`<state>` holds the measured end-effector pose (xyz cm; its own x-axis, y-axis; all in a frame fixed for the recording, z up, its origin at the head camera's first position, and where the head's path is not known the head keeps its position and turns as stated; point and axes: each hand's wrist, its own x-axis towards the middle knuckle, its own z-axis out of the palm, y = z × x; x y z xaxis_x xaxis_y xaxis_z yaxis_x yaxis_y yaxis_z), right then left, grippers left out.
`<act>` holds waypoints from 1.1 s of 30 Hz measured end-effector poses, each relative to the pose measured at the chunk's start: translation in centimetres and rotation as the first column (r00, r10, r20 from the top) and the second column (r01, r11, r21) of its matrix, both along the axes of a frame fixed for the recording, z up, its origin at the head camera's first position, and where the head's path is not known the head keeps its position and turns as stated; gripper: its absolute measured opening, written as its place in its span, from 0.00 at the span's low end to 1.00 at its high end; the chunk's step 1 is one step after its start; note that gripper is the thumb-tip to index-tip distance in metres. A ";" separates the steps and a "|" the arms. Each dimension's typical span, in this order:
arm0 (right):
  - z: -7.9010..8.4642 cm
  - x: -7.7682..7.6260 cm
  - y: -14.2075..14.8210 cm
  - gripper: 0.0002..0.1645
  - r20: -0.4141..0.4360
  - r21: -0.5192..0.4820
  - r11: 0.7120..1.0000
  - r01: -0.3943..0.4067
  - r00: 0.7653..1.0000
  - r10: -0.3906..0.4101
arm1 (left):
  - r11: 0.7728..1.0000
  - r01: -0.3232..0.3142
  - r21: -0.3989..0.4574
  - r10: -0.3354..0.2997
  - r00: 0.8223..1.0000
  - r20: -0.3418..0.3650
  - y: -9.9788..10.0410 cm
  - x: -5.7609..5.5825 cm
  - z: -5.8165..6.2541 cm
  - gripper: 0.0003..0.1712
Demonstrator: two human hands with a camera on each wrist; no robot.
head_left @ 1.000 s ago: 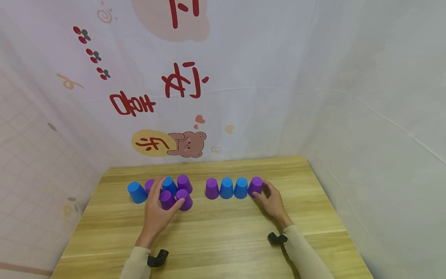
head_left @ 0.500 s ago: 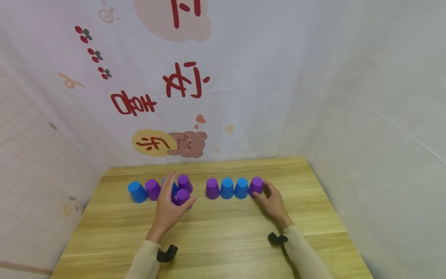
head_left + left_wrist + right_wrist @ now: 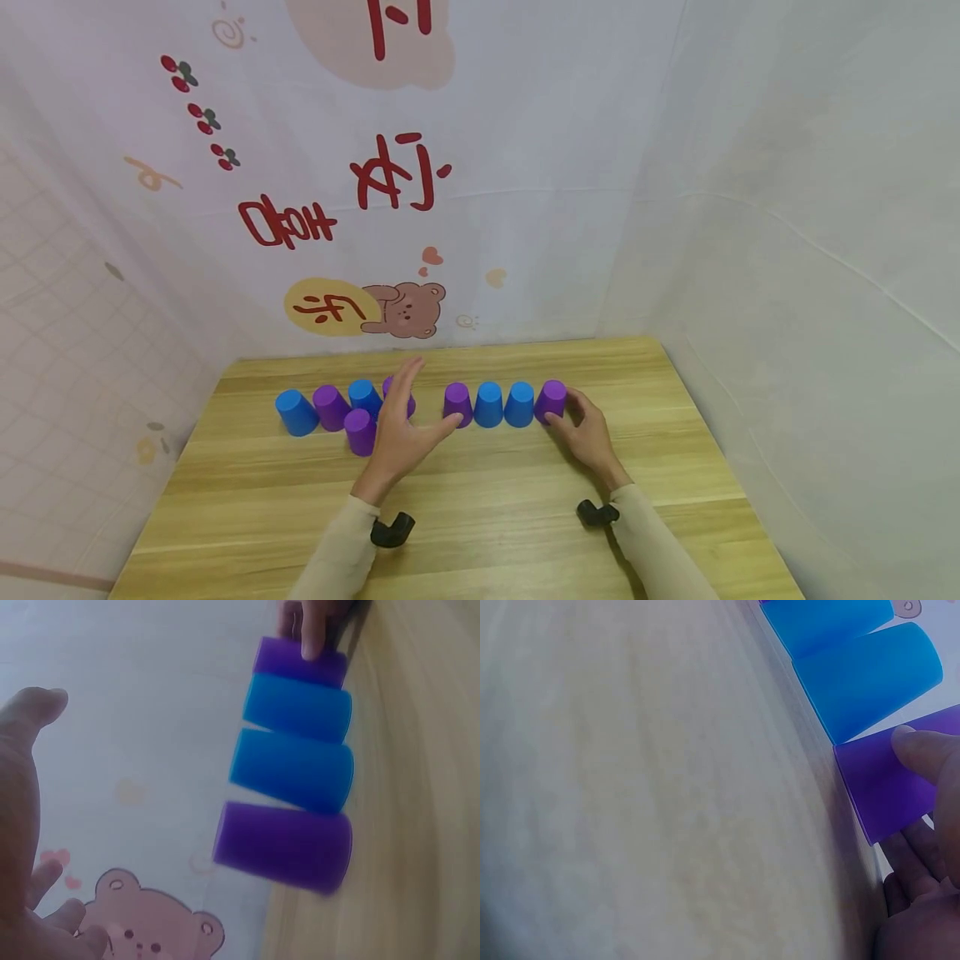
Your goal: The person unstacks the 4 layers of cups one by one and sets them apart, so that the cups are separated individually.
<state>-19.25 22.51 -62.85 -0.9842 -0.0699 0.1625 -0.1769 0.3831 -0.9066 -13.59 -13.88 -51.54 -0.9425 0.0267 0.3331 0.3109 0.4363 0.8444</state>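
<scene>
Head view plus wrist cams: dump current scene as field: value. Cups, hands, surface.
surface: wooden table
right row, left to right: left-end purple cup, two blue cups, right-end purple cup
left cluster, back: outer blue cup, inner purple cup, inner blue cup, half-hidden purple cup
left cluster, front: front purple cup
visible cups: narrow end up
right grip: holds right-end purple cup
left grip: spread, holds nothing, blocks part of cluster
</scene>
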 end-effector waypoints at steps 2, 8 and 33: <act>0.0 0.0 0.0 0.39 0.000 0.000 1.000 -0.002 1.000 0.002 | 1.000 0.011 -0.003 -0.011 1.000 0.015 0.8 -0.3 -0.2 0.61; 0.1 0.0 0.0 0.39 -0.006 -0.004 1.000 -0.004 1.000 0.004 | 0.999 0.041 0.004 -0.041 0.998 0.043 2.8 -1.3 -1.1 0.59; 0.3 -0.1 0.0 0.38 0.001 -0.014 1.000 -0.013 1.000 0.013 | 0.997 -0.047 0.053 0.041 0.994 0.105 5.2 -3.0 -5.9 0.45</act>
<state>-19.31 22.54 -62.60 -0.9834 -0.0803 0.1625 -0.1808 0.3685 -0.9119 -16.62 -8.72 -57.47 -0.9719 -0.0315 0.2333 0.2017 0.3997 0.8942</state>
